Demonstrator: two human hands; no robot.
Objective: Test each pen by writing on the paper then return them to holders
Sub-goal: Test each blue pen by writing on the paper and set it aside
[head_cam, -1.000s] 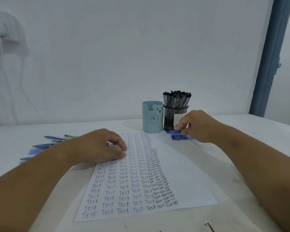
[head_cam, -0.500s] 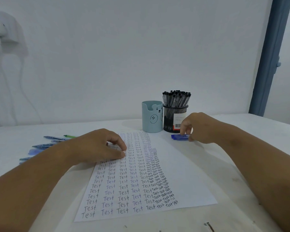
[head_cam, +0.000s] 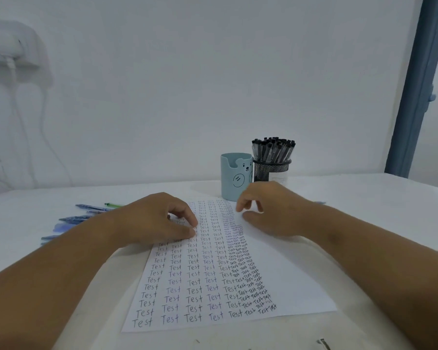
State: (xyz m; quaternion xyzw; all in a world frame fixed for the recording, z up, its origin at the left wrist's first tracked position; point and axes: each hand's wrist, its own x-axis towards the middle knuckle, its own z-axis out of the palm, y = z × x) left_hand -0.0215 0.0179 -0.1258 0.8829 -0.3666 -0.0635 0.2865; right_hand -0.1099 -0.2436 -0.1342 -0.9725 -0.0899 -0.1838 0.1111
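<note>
Now the left hand [head_cam: 159, 218] rests on the upper left part of the paper [head_cam: 276, 279], its fingers curled under and pressed down on the sheet, holding nothing. Beside it the right hand [head_cam: 271, 210] hovers over the paper's top right corner, fingers loosely curled and slightly spread, empty. Behind stand a blue bear cup [head_cam: 235, 176] and a mesh holder [head_cam: 272, 169] full of black pens [head_cam: 273, 149]. Loose blue pens [head_cam: 86, 213] lie on the table [head_cam: 377, 198] at the left.

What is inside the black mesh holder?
The black mesh holder is packed with black-capped pens standing upright, caps up. Their lower ends and the holder's base are hidden behind the right hand.
</note>
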